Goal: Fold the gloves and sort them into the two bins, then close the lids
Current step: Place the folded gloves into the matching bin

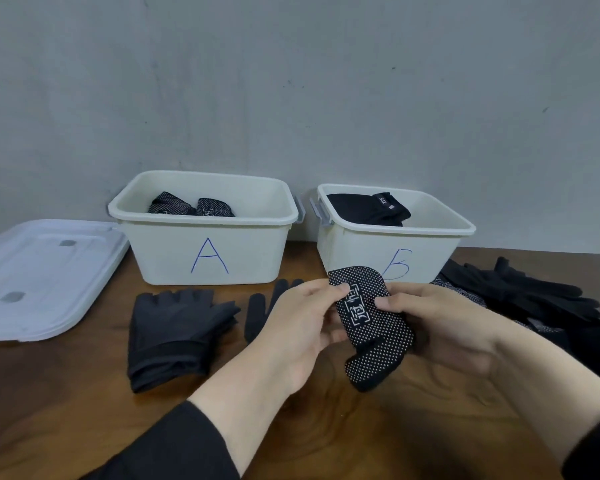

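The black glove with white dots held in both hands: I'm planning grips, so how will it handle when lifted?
The black glove with white dots probably flops: it bends between the left hand and right hand, its lower end sagging. It looks thin, so likely light. The raised dots probably resist slipping.

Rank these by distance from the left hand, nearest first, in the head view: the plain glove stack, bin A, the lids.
From the left hand, which grips the dotted glove:
1. Plain glove stack, on the table just to its left.
2. Bin A, behind and to the left, by the wall.
3. Lids, stacked at the table's far left edge.
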A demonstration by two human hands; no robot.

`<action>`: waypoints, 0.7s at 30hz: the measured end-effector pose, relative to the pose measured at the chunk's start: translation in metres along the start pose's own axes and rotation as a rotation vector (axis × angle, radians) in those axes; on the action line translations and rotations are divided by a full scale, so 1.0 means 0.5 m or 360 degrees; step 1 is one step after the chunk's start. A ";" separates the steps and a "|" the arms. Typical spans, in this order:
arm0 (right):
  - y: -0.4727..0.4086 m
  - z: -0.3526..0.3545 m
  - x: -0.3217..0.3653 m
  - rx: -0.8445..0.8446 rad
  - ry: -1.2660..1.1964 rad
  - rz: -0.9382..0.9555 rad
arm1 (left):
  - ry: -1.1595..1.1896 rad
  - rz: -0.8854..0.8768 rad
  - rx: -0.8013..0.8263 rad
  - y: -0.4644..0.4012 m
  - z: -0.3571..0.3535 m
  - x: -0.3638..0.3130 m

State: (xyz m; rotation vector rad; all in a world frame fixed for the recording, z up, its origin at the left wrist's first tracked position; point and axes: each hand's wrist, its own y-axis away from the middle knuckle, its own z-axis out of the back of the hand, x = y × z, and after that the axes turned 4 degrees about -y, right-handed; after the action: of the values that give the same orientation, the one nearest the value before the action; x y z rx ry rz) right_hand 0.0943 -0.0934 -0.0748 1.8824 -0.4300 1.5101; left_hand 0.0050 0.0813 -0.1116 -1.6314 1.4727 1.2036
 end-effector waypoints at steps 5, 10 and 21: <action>-0.012 -0.005 0.011 -0.0003 0.0085 0.0023 | -0.0064 -0.0039 0.0023 -0.004 0.021 -0.029; -0.017 -0.031 0.023 0.0036 -0.0087 0.0055 | -0.0069 -0.0080 0.0061 -0.006 0.038 -0.053; -0.026 -0.068 0.075 -0.0179 -0.0001 0.0132 | -0.0906 -0.0502 -0.0594 0.012 0.087 -0.116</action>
State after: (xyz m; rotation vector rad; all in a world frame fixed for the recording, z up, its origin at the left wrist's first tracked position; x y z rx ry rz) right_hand 0.0881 -0.0553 -0.0399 1.7972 -0.5875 1.5064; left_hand -0.0082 0.1427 -0.0751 -1.4942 0.6416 1.6418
